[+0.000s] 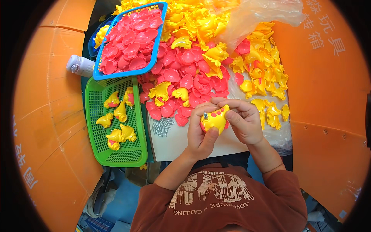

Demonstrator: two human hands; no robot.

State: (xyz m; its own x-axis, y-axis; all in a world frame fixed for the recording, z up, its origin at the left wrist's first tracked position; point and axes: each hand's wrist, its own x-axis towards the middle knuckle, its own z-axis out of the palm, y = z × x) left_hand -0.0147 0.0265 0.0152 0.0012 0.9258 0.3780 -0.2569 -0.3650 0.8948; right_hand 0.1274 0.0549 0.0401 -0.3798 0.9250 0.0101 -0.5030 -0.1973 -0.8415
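Nearest me, my left hand (201, 133) and right hand (244, 121) both pinch one yellow plastic toy shell with red studs (215, 119) over the white table (181, 145). Left, a green mesh basket (101, 150); beyond, small metal screws (162, 127), then loose pink and yellow shells (185, 77), a blue basket (160, 33) farthest.

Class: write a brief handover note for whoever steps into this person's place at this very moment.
Left hand and right hand together grip one yellow toy piece with pink showing at its edge, above the white table.
Done: seven joined yellow-and-pink pieces lie in the green basket.
Left: loose pink shells and yellow shells heaped on the table, more pink ones in the blue basket, small metal screws beside the left hand.
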